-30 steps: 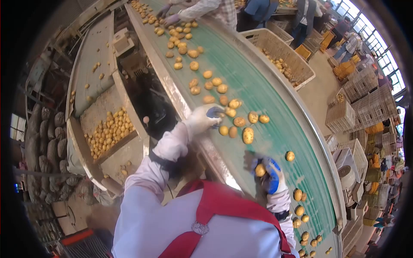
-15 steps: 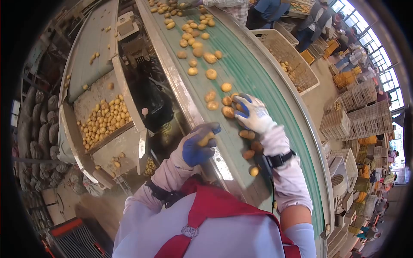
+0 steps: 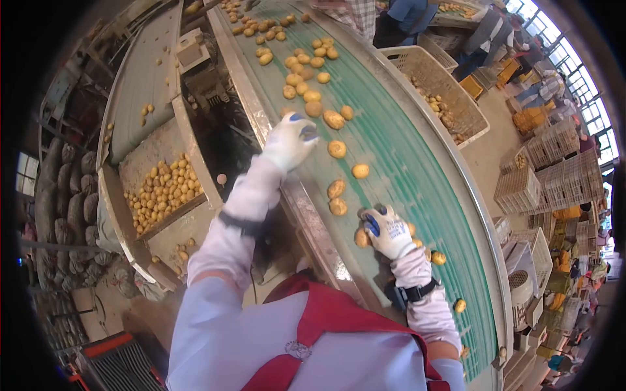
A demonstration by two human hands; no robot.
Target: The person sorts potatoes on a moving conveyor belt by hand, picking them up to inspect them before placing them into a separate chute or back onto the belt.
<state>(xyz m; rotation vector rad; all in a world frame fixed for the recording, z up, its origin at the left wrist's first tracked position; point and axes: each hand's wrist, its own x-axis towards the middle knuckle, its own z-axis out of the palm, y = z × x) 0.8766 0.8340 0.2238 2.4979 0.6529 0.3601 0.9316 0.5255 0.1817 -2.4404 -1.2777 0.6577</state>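
Observation:
Potatoes (image 3: 336, 149) lie scattered along a green conveyor belt (image 3: 404, 169). My left hand (image 3: 291, 140), in a white glove with blue-coated fingers, is over the belt's left edge. Its fingers curl inward, and whatever they hold is hidden behind the glove. Just beyond them sits a brownish potato (image 3: 287, 112). Lower on the belt, my right hand (image 3: 389, 233) wears the same kind of glove. Its bent fingers close against a potato (image 3: 362, 238) at their left side. More potatoes show beside that hand's right edge, one of them a yellowish potato (image 3: 438, 258).
A metal rail (image 3: 313, 218) borders the belt on the left. Beyond it, a chute (image 3: 212, 189) holds a heap of potatoes (image 3: 164, 192). A large plastic crate (image 3: 479, 124) stands to the right, with stacked crates (image 3: 564, 182) and other people farther off. Filled sacks (image 3: 68, 208) are piled at far left.
My left hand has moved up and turned over; the potato seen in it earlier is out of sight. My right hand has moved down the belt. Potatoes there have shifted toward me.

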